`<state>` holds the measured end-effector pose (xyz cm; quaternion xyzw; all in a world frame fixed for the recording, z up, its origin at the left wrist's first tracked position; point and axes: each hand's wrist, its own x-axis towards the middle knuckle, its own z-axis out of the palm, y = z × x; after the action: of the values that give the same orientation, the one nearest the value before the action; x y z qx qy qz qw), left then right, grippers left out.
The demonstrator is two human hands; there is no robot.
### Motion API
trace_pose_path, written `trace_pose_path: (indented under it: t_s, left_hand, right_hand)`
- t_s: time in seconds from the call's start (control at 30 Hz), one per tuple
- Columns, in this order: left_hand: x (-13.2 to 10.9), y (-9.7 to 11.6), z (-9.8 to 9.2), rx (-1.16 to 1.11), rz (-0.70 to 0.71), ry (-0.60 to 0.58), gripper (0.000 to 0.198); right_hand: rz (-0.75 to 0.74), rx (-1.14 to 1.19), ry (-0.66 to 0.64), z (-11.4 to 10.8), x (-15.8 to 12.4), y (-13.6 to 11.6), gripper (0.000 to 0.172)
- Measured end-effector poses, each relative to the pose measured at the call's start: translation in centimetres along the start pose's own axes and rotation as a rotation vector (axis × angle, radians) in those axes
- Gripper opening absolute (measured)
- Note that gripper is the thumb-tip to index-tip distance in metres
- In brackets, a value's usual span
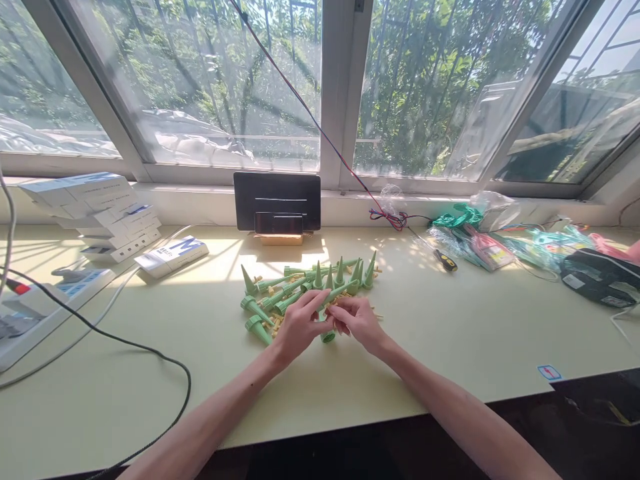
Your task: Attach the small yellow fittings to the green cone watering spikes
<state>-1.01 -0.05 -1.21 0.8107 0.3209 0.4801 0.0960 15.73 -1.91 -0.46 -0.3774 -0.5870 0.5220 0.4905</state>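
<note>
White boxes [125,227] are sitting stacked by the surface's [500,320] back edge. Loose green plastic spikes [257,311] are cluttering midway toward the front edge. Right there I'm clamping one green spike [346,288] in my left hand [300,321]; my right hand [364,323] is bunching fingertips beside it, can't tell around what from way over here. A screwdriver [445,260] is lying nearer the back edge.

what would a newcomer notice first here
A cluster of green cones on the pale table catches the eye, with the left hand and right hand close together at its near side. Behind it stands a dark screen, before bright windows. White boxes are piled at left.
</note>
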Motion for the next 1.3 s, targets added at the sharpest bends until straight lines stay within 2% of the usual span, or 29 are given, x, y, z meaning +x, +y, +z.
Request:
trace_pose_path:
  t_s: [0.2,0.53,0.63,0.83,0.93,1.13,1.3]
  left_hand:
    - [0.08,0.14,0.00,-0.014,-0.005,-0.002,0.035]
    - [-0.09,-0.18,0.08,-0.004,0.023,-0.001,0.040]
    - [-0.08,-0.17,0.12,0.007,0.021,0.002,0.038]
    - [-0.01,-0.09,0.20,-0.007,0.012,0.013,0.037]
    - [-0.04,-0.10,0.15,-0.013,0.011,0.003,0.038]
    - [-0.16,-0.25,0.06,-0.016,0.005,-0.023,0.042]
    - [-0.13,-0.30,0.18,-0.012,-0.001,-0.011,0.037]
  right_hand:
    - [0.060,0.116,-0.044,-0.13,0.19,-0.33,0.029]
    - [-0.110,-0.185,0.094,0.42,-0.40,-0.15,0.038]
    - [-0.073,-0.132,0.082,0.34,-0.33,-0.21,0.037]
    - [0.061,0.110,-0.028,-0.14,0.09,-0.12,0.031]
    - [0.045,0.061,-0.009,-0.08,0.00,-0.05,0.031]
    - [-0.104,-0.191,0.094,0.35,-0.39,-0.07,0.038]
    - [0.009,-0.030,0.035,0.09,-0.11,-0.09,0.034]
